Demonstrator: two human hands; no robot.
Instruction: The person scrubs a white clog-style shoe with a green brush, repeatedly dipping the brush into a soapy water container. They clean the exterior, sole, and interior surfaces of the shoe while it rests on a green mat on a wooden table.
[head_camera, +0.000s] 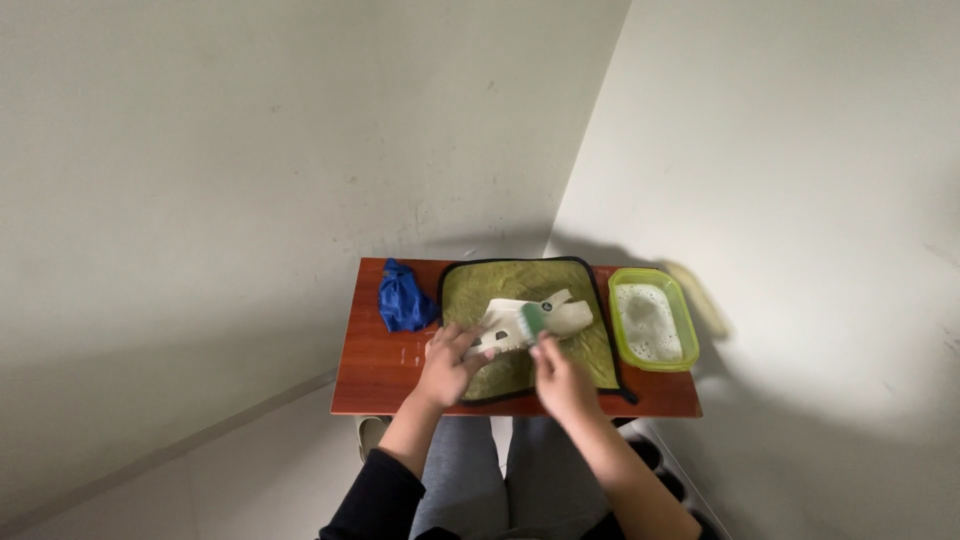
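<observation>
The white rubber sandal-like shoe (528, 322) lies on the green mat (470, 290), pinned at one end by the closed left hand (447, 365), while the right hand (560, 378) grips a green brush (534, 318); a hard stroke could shift it or spatter the surface (375, 375).
</observation>
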